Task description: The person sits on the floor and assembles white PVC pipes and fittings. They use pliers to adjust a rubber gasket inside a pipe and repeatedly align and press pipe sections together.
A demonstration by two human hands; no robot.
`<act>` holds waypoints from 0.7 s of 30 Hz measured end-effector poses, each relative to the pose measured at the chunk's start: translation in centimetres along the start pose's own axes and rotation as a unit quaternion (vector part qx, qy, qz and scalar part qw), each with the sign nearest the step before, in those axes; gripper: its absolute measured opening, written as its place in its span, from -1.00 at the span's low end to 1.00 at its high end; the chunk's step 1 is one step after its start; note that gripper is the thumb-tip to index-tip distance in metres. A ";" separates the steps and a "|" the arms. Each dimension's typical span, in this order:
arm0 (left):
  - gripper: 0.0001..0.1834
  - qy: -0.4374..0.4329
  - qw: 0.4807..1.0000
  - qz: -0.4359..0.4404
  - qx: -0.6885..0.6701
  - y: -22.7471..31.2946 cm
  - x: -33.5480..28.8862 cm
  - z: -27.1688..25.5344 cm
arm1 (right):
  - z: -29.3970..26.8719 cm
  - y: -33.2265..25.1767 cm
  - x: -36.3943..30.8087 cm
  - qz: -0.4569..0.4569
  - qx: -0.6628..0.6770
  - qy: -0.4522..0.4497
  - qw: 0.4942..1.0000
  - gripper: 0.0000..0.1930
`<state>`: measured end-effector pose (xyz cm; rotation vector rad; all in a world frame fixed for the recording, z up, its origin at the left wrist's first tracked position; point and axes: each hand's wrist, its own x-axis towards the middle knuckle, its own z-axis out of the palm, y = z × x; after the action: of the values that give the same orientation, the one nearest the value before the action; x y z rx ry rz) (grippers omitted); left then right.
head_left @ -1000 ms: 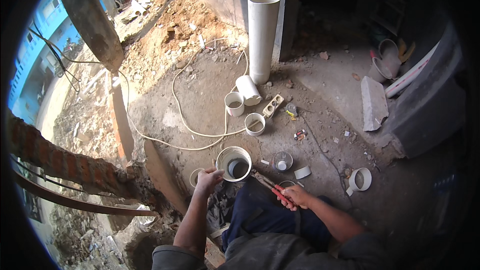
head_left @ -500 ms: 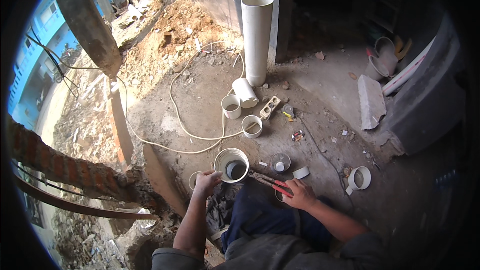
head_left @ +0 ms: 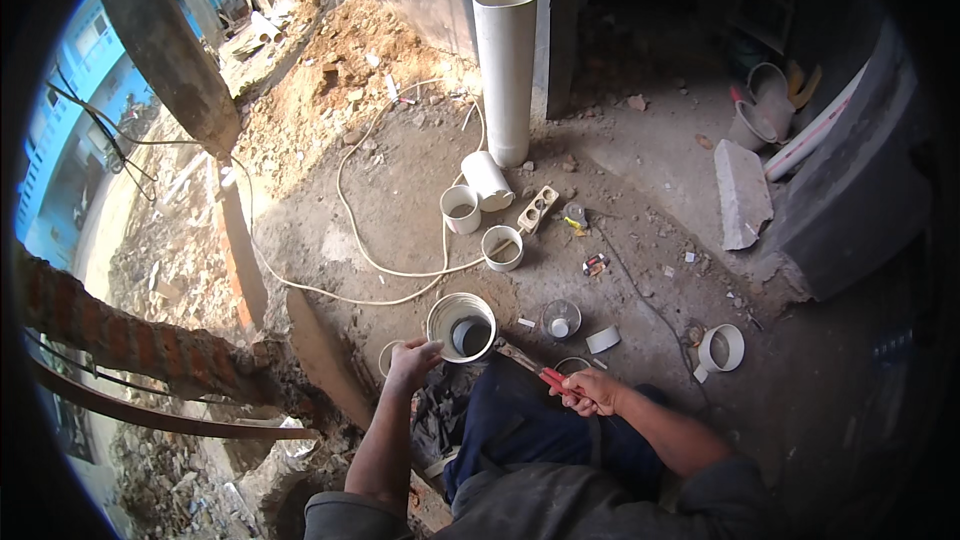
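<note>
Your red-handled pliers [head_left: 530, 363] have closed up at the rim of the wide white pipe piece [head_left: 447, 312].

The pipe piece sits upright at the near middle, just in front of your knees, a grey ring showing inside; your left hand [head_left: 413, 363] pinches its left rim, and your right hand [head_left: 597, 393] is wrapped round the pliers, their head at its right edge. Half a second ago the handles stood wider apart; now they are drawn together, which suggests you are squeezing at the rim, though the bite itself is too small to make out. Just to the right on the floor lie a clear round tub [head_left: 561, 320] and a short white offcut [head_left: 603, 340]; farther off are a socket strip [head_left: 538, 210] and a tall white pipe [head_left: 506, 80] standing upright.
</note>
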<state>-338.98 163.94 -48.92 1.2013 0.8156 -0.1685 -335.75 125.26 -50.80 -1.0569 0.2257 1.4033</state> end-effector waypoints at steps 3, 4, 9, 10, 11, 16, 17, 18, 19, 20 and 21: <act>-0.67 -0.004 1.000 -0.001 -0.010 -0.4 0.3 -0.4 | 0.3 1.0 0.5 -0.020 -0.003 -0.006 1.000 -0.66; -0.66 -0.006 1.000 0.000 -0.017 -0.5 0.4 -0.4 | 0.4 0.9 0.8 -0.055 -0.085 0.041 0.994 -0.68; -0.67 -0.008 1.000 0.010 -0.001 -0.6 0.5 -0.3 | 1.4 0.6 1.1 -0.138 -0.340 0.170 0.914 -0.72; -0.67 -0.003 1.000 0.000 0.002 -0.6 0.5 -0.2 | 1.7 0.6 0.8 -0.134 -0.349 0.183 0.910 -0.72; -0.68 -0.007 1.000 0.009 0.007 -0.5 0.4 -0.2 | 2.3 0.5 0.7 -0.093 -0.270 0.148 0.947 -0.72; -0.70 -0.001 1.000 0.002 0.009 0.0 -0.2 0.0 | 4.2 0.5 -0.5 0.024 0.030 -0.093 0.995 -0.69; -0.70 0.002 1.000 0.008 0.007 0.1 -0.2 0.1 | 4.4 0.7 -0.7 -0.021 -0.058 -0.049 0.997 -0.68; -0.69 0.000 1.000 0.007 0.004 0.1 -0.3 0.2 | 4.4 0.9 -0.8 -0.073 -0.136 -0.026 0.988 -0.67; -0.69 0.007 1.000 -0.001 0.001 0.2 -0.4 0.2 | 4.3 1.2 -0.8 -0.106 -0.172 0.025 0.979 -0.62; -0.69 -0.002 1.000 0.006 0.005 0.2 -0.4 0.4 | 4.0 1.4 -0.9 -0.142 -0.236 0.079 0.958 -0.61; -0.68 -0.001 1.000 0.007 0.009 0.2 -0.5 0.4 | 3.7 1.6 -0.7 -0.174 -0.289 0.123 0.933 -0.60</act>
<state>-339.08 163.51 -48.43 1.2230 0.8044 -0.1662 -338.98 127.10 -48.98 -1.6722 -0.2075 1.0268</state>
